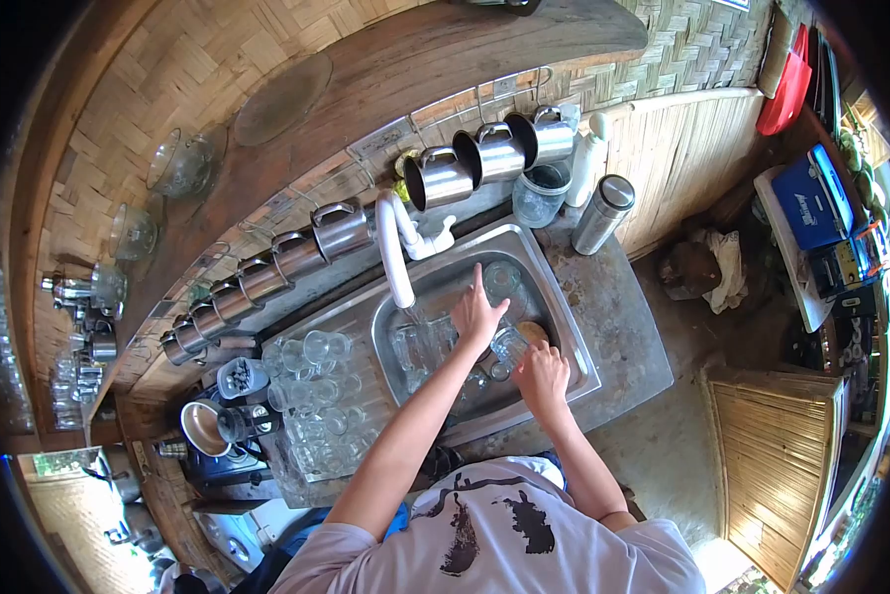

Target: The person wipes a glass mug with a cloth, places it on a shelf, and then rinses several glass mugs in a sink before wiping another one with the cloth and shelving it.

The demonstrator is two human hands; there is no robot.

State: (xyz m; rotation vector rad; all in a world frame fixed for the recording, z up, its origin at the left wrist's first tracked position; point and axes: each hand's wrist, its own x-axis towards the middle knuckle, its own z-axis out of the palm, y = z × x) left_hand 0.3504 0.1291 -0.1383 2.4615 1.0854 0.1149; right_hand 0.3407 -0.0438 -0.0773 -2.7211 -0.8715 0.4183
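Observation:
Over the metal sink (575,346), my left hand (476,319) is open, its index finger stretched forward and its thumb out to the side. A clear glass (502,277) stands in the basin just beyond those fingers. My right hand (544,376) is closed at the basin's right side, its curled fingers on a clear drinking glass (509,345). A round tan piece, perhaps a scrubber (532,333), shows just past its fingertips. More glassware (413,351) lies in the basin's left part, beneath the white faucet (395,257), from which water runs.
Several clear glasses (316,396) crowd the drainboard on the left. Metal mugs (439,180) hang in a row behind the sink. A steel tumbler (603,214), a glass jar (541,195) and a white bottle (587,163) stand at the back right of the counter (623,317).

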